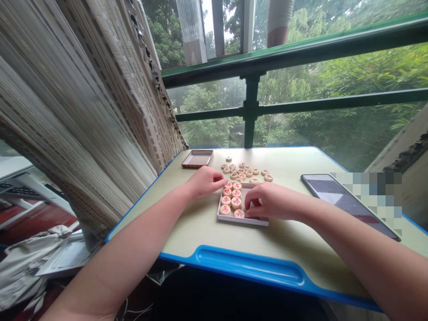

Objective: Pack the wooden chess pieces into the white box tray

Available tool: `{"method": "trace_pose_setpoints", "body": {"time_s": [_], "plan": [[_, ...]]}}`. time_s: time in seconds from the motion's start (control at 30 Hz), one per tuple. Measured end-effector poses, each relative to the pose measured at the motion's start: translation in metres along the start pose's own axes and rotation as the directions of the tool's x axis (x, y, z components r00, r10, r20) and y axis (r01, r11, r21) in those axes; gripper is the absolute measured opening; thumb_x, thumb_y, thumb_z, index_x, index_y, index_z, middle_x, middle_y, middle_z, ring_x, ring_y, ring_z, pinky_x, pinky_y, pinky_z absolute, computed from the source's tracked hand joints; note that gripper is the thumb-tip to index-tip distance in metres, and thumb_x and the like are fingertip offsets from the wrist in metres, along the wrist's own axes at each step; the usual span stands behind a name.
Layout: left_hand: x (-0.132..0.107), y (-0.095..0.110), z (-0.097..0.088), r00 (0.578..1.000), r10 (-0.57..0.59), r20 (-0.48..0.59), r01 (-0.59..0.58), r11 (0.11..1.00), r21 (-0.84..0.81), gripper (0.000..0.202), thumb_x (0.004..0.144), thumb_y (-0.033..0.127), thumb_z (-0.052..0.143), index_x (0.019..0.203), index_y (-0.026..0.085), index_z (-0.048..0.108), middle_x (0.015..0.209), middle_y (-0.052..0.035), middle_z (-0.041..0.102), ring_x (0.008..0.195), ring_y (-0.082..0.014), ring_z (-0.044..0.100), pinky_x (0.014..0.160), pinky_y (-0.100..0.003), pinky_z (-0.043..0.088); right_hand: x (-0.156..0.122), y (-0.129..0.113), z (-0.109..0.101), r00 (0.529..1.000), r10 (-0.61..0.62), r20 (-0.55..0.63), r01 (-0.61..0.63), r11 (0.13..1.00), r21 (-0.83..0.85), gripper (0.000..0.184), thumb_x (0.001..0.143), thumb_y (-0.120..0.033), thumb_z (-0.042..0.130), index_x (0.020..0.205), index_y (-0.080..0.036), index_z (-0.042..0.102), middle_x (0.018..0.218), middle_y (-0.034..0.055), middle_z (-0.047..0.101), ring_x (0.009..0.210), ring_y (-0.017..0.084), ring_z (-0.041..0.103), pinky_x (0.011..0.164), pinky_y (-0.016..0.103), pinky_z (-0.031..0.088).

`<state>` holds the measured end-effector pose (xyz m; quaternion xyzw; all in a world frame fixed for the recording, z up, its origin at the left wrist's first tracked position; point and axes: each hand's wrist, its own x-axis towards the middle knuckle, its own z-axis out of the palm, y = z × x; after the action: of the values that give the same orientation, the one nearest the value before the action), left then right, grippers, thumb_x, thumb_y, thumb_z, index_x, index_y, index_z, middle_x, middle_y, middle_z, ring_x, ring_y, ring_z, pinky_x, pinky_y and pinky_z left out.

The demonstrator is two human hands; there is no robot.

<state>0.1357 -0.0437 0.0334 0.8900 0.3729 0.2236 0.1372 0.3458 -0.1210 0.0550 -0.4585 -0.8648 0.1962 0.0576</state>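
Note:
Red-marked Chinese chess pieces (236, 203) stand in two columns in the left part of a shallow white-rimmed box (243, 220). My left hand (209, 181) is at the box's far left corner, its fingers curled together beside the far-left piece (228, 185). Whether anything is between those fingertips is hidden. Over the right part of the box, my right hand (267, 199) has its fingers bent down inside, close to the nearest right-column piece (239, 214). What its fingertips hold, if anything, cannot be made out. Loose chess pieces (249, 173) lie scattered beyond the box.
A brown-edged box lid (198, 159) lies at the table's far left. On the right is a tablet (347, 203), partly under my right forearm. The pale table (180, 232) has a blue edge with a molded groove (249, 264). Curtains (110, 89) hang at left, windows behind.

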Motion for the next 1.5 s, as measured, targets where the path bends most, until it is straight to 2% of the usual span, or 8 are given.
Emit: {"method": "trace_pose_setpoints", "body": {"time_s": [0.17, 0.3, 0.77, 1.2, 1.4, 1.5], "plan": [[0.0004, 0.0003, -0.0008, 0.999, 0.013, -0.044, -0.012, 1.0, 0.022, 0.035, 0.078, 0.036, 0.051, 0.052, 0.013, 0.052, 0.05, 0.0025, 0.047, 0.051, -0.0076, 0.038, 0.051, -0.023, 0.027, 0.0005, -0.0024, 0.0018, 0.999, 0.029, -0.02, -0.029, 0.999, -0.034, 0.017, 0.072, -0.035, 0.062, 0.074, -0.02, 0.071, 0.065, 0.0007, 0.062, 0.053, 0.011, 0.048, 0.049, 0.023, 0.03], [0.0005, 0.0001, -0.0007, 0.999, 0.014, -0.044, -0.013, 1.0, 0.024, 0.036, 0.079, 0.035, 0.051, 0.05, 0.013, 0.049, 0.048, 0.0032, 0.044, 0.05, -0.0072, 0.035, 0.05, -0.023, 0.026, 0.0004, -0.0038, 0.0024, 0.999, 0.023, -0.035, -0.024, 0.998, -0.051, 0.019, 0.072, -0.036, 0.061, 0.072, -0.02, 0.07, 0.065, 0.0012, 0.062, 0.054, 0.011, 0.048, 0.049, 0.023, 0.029], [0.0004, 0.0001, -0.0003, 0.999, 0.017, -0.028, -0.017, 1.0, -0.013, 0.035, 0.078, 0.037, 0.053, 0.053, 0.012, 0.055, 0.05, 0.0022, 0.047, 0.05, -0.0076, 0.037, 0.049, -0.022, 0.027, 0.0027, -0.0022, 0.0053, 0.995, 0.015, -0.095, -0.024, 0.995, -0.094, 0.019, 0.072, -0.038, 0.064, 0.072, -0.02, 0.069, 0.065, 0.0015, 0.061, 0.054, 0.011, 0.048, 0.048, 0.022, 0.028], [-0.0001, 0.0007, -0.0004, 0.999, 0.038, -0.021, -0.038, 0.999, 0.024, 0.035, 0.079, 0.035, 0.051, 0.053, 0.013, 0.053, 0.05, 0.0026, 0.046, 0.051, -0.0078, 0.037, 0.051, -0.023, 0.027, 0.0027, -0.0026, 0.0061, 0.996, -0.005, -0.094, -0.007, 0.991, -0.13, 0.019, 0.073, -0.039, 0.063, 0.07, -0.021, 0.068, 0.065, 0.0015, 0.061, 0.058, 0.013, 0.05, 0.049, 0.023, 0.028], [0.001, -0.0022, 0.0001, 0.999, 0.043, -0.026, -0.042, 0.999, 0.029, 0.036, 0.079, 0.036, 0.051, 0.051, 0.013, 0.053, 0.049, 0.0022, 0.045, 0.051, -0.0084, 0.037, 0.051, -0.023, 0.027, 0.0018, -0.0018, 0.0057, 0.996, -0.022, -0.087, 0.011, 0.993, -0.121, 0.015, 0.073, -0.032, 0.061, 0.068, -0.02, 0.068, 0.064, 0.0015, 0.062, 0.056, 0.012, 0.049, 0.049, 0.023, 0.028], [0.0012, -0.0041, 0.0006, 1.0, 0.009, -0.016, -0.008, 0.999, 0.036, 0.029, 0.078, 0.036, 0.052, 0.063, 0.013, 0.062, 0.058, -0.0002, 0.055, 0.055, -0.0102, 0.043, 0.053, -0.023, 0.031, 0.0027, -0.0003, 0.0056, 0.993, -0.035, -0.113, 0.017, 0.987, -0.158, 0.014, 0.075, -0.026, 0.058, 0.068, -0.019, 0.067, 0.066, 0.0028, 0.063, 0.057, 0.012, 0.05, 0.051, 0.023, 0.03]]}}
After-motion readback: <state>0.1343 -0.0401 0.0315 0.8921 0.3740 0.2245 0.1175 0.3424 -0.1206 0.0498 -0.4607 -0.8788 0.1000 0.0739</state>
